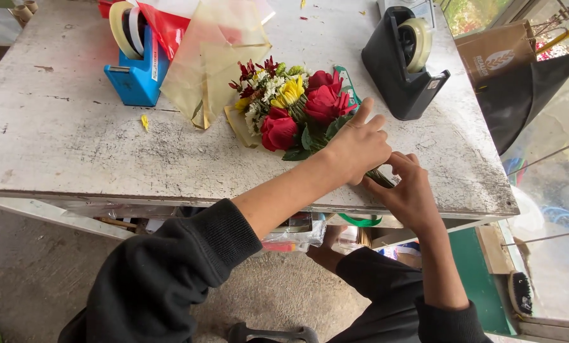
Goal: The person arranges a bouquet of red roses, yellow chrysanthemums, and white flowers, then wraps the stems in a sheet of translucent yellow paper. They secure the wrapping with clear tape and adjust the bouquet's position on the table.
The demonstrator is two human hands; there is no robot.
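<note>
On the worn white table (75, 146), the left hand (357, 147) closes around the stems of a bouquet (291, 111) of red roses and yellow flowers, while the right hand (411, 190) pinches the stem ends beside it, between two tape dispensers.

a small bunch of flowers (291, 111) lies flat on its side. it has red roses, yellow and white blooms and green leaves. its stems point toward the near edge.
</note>
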